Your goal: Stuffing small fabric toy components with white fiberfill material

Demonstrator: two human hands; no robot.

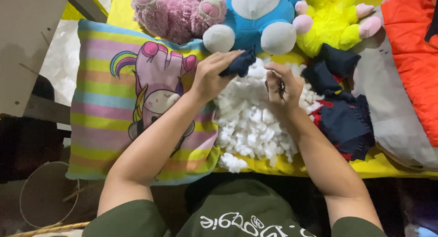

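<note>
Left hand [211, 77] has its grip pinched on a navy scrap [240, 63], sitting right at the 12 o'clock edge of the stuffing [253, 123] pile. Right hand [281, 86] is curled narrow over the pile's 1 o'clock side, something small and dark in the fingers, can't tell what. More navy pieces [344, 120] lie at 3 o'clock, touching the stuffing. Striped pillow [102, 104] at 9 o'clock, under the left forearm. Blue plush [255, 15] at 12, pink plush [171, 13] at 11, yellow plush [331, 22] at 1.
</note>
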